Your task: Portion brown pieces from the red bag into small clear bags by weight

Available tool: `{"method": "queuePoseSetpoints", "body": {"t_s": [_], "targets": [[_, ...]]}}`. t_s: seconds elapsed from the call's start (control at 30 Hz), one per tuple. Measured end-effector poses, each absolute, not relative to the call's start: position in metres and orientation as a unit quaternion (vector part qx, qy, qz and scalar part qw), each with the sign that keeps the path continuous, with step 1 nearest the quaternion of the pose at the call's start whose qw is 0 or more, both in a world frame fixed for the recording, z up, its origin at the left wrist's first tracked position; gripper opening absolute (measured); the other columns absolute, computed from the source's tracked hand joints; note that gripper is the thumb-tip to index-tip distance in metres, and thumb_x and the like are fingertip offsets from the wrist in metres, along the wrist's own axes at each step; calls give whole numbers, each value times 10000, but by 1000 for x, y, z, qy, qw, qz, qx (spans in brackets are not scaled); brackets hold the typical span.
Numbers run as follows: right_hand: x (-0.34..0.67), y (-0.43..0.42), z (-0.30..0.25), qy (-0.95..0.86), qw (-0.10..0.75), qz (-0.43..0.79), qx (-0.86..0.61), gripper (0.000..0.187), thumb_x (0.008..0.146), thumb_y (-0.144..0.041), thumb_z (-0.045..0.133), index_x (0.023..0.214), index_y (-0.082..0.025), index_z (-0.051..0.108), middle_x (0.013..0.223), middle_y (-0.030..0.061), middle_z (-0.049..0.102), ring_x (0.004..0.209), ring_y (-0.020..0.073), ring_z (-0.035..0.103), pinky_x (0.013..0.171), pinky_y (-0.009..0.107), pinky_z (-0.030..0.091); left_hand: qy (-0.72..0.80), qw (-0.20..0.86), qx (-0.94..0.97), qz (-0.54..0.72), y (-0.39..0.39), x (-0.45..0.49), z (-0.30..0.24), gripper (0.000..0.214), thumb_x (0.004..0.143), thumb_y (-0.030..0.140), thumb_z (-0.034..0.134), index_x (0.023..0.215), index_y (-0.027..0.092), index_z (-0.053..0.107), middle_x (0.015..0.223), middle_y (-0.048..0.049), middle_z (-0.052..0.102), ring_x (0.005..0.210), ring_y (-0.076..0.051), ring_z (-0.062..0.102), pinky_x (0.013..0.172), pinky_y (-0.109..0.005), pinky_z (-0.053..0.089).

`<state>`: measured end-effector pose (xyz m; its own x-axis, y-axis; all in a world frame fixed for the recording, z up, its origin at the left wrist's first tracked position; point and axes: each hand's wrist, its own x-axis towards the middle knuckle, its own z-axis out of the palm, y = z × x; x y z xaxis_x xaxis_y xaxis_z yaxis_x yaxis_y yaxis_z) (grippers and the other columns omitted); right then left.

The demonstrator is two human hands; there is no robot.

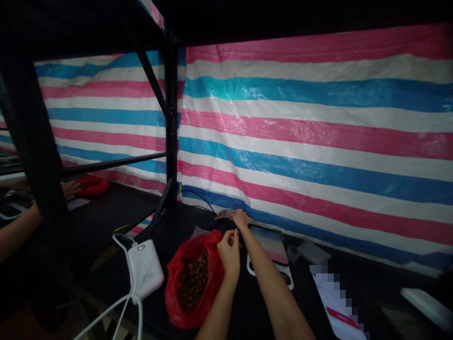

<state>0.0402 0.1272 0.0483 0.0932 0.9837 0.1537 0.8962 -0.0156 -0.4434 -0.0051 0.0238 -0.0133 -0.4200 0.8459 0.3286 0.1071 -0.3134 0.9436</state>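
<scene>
A red plastic bag (171,288) stands with its mouth open, full of small dark brown dried pieces (194,281). Beside its right rim is my left hand (230,251), the fingers curled into a pinch; whatever they hold is too small to make out. My right hand (239,218) reaches farther back, crossing beyond the left one. Its closed fingertips are at a small clear plastic bag (222,215) with something brownish in it, near the striped sheet. Just right of my right forearm lies a flat device with a shiny top (271,245) and a white frame.
A white power bank (146,269) with white cables lies left of the red bag. At right are a clear plastic container (314,251), a phone (334,302) and a white object (426,304). Black rack posts (171,118) rise at left; beyond them, another person's hand (71,189) touches a red bag (92,185).
</scene>
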Motion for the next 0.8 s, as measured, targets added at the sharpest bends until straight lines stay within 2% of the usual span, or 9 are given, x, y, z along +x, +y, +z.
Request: {"method": "queuePoseSetpoints", "body": {"t_s": [0.13,0.23,0.33,0.4,0.53,0.8], "targets": [[57,109,51,-664,292,101,-681,270,842,-337,427,920,-221,658,932,48,695,867,190,643,692,265,453,514,276,461,668,24,-2,-12,359,796,494,462,794,174,626,501,4,527,445,-122,483,448,-212,332],[81,71,57,-715,351,24,-604,238,852,-306,428,869,-208,643,869,32,694,787,168,640,692,248,430,504,259,450,690,23,1,-6,373,811,492,442,843,170,628,498,18,500,474,-121,480,491,-218,351],[101,22,59,-766,321,-130,-542,207,855,-217,427,849,-205,634,803,45,676,743,173,624,695,268,398,483,275,445,702,22,5,0,399,798,515,452,748,153,613,480,27,464,473,-113,455,496,-218,353],[111,-5,58,-769,288,-171,-544,217,865,-203,409,832,-212,624,781,41,661,662,160,614,619,258,386,447,323,487,677,20,10,1,425,766,535,490,615,145,568,474,23,463,462,-102,441,476,-212,346],[128,-35,43,-757,298,-153,-561,256,890,-225,361,808,-223,604,768,28,642,605,152,603,508,249,368,359,451,569,587,15,23,-2,455,734,558,519,571,133,538,495,6,521,397,-83,436,407,-203,321],[146,-51,23,-736,411,-64,-534,259,878,-227,383,993,-237,614,931,47,656,775,159,627,678,250,468,320,517,582,540,2,30,3,418,720,556,531,687,139,526,544,16,527,424,-82,474,416,-194,367]]}}
